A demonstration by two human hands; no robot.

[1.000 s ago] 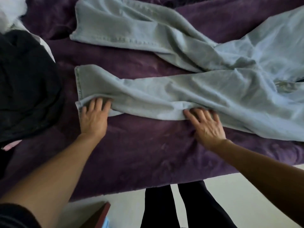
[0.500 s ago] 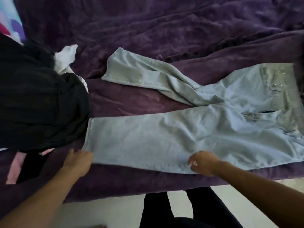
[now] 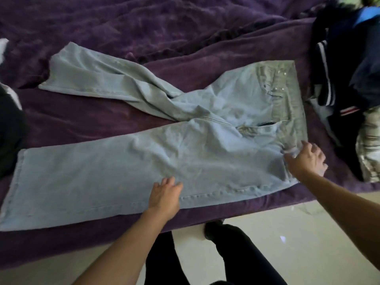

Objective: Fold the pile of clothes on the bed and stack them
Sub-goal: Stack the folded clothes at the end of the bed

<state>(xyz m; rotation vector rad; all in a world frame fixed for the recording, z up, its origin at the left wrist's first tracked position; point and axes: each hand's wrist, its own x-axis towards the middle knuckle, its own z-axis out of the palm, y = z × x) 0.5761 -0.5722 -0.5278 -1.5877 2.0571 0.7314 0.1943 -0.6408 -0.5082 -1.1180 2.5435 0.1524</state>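
Observation:
Pale blue jeans lie spread on the purple bed cover, waistband to the right, legs reaching left. The near leg lies flat along the bed's front edge; the far leg is twisted and angles up to the left. My left hand rests flat on the near leg's thigh, fingers straight. At the near corner of the waistband my right hand pinches the denim with curled fingers.
A heap of dark clothes with striped trim lies at the right. Another black garment sits at the left edge. The pale floor and my dark-trousered legs show below the bed's front edge.
Both hands have moved right along the near leg, from the hem and knee to the thigh and waistband. The view has shifted right, and the near leg lies flatter.

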